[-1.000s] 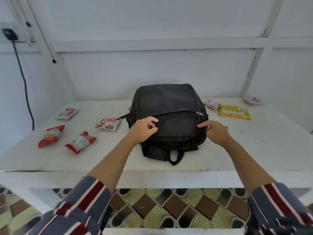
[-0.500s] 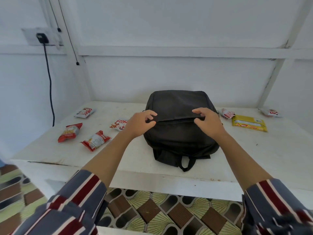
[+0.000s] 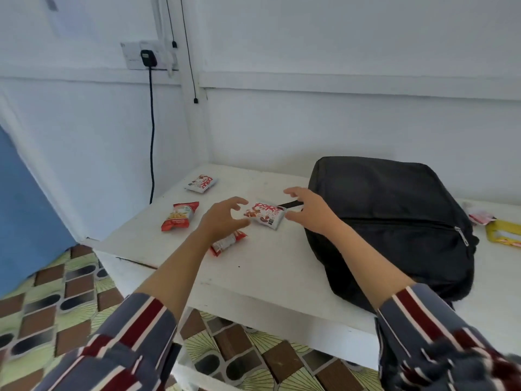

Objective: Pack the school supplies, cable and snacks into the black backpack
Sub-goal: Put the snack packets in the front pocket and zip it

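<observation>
Head view, looking down and left at a white surface [image 3: 253, 280] set in a room corner.

- Black backpack [image 3: 394, 221]: lies flat at right of centre. A zip line crosses its front, with the puller [image 3: 462, 235] at the right end. A short black strap [image 3: 290, 204] sticks out at its left edge.
- White snack packet [image 3: 265, 217]: on the surface just left of the backpack, at mid-frame, between the two hands.
- Left hand [image 3: 222, 221]: hovers just left of that packet. Its fingers [image 3: 234, 201] are spread and curved like a claw, holding nothing. I cannot tell whether the thumb touches the packet's edge.
- Right hand [image 3: 310, 213]: just right of the packet, over the backpack's left edge. Its fingers [image 3: 293, 191] are spread and loosely bent, gripping nothing. Contact with the packet is unclear.
- Red snack packet [image 3: 180, 217]: left of the left hand, apart from it.
- Second red packet [image 3: 227, 244]: partly hidden under the left wrist.
- Far white packet [image 3: 201, 183]: near the back left corner of the surface.
- Yellow packet [image 3: 504, 234] and a small pale packet [image 3: 479, 217]: at the right edge of the frame, beyond the backpack.
- Wall socket [image 3: 148, 56]: upper left, with a dark cable [image 3: 152, 136] hanging down from it.
- Striped sleeves cover both forearms at the bottom of the frame.
</observation>
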